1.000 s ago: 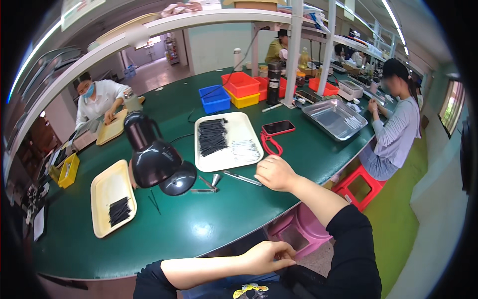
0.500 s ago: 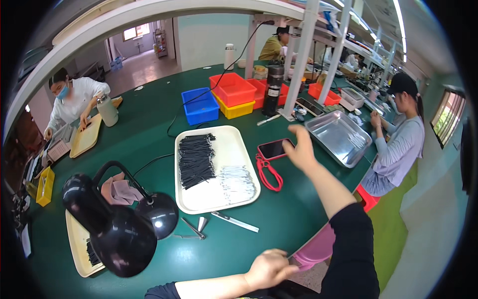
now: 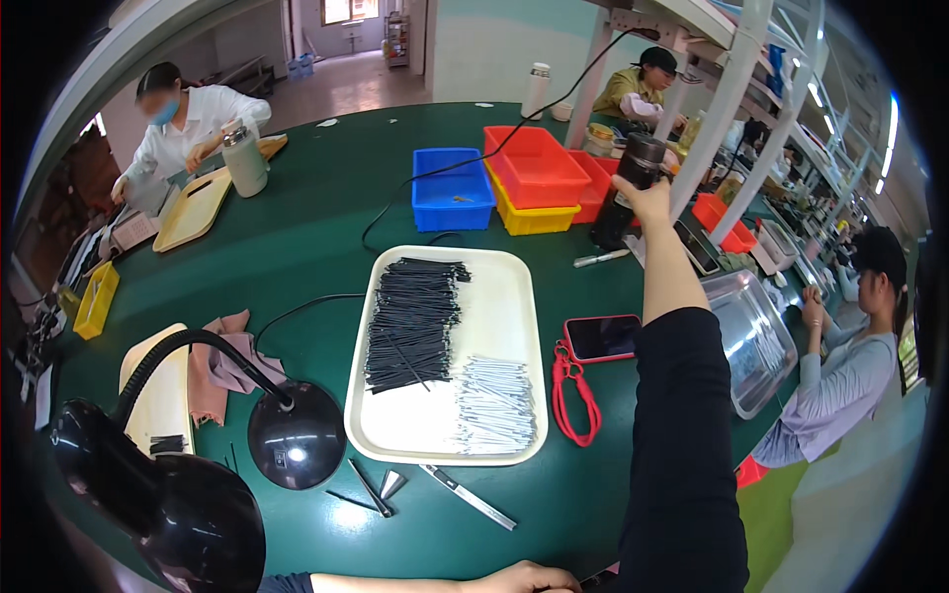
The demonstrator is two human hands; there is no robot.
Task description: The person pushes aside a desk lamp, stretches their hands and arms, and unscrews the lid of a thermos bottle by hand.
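Observation:
My right arm reaches far forward, and my right hand (image 3: 647,202) is wrapped round the middle of a tall black bottle (image 3: 643,154). The bottle stands beside the red bins and a white shelf post; whether its base is off the table I cannot tell. My left hand (image 3: 534,576) is low at the picture's lower edge, with its fingers mostly cut off from view. In front of me a cream tray (image 3: 499,282) carries a pile of thin black rods (image 3: 410,321) and a pile of thin white rods (image 3: 496,405).
A red-cased phone (image 3: 603,338) with a strap lies right of the tray. A black desk lamp (image 3: 297,435), tweezers (image 3: 371,489) and a slim cutter (image 3: 470,497) are nearer. Blue (image 3: 453,212) and red bins (image 3: 544,168) stand behind. Co-workers sit left, right and at the back.
My right hand has moved forward from above the phone and taken hold of the black bottle. My left hand has sunk toward the lower edge. The whole view has shifted.

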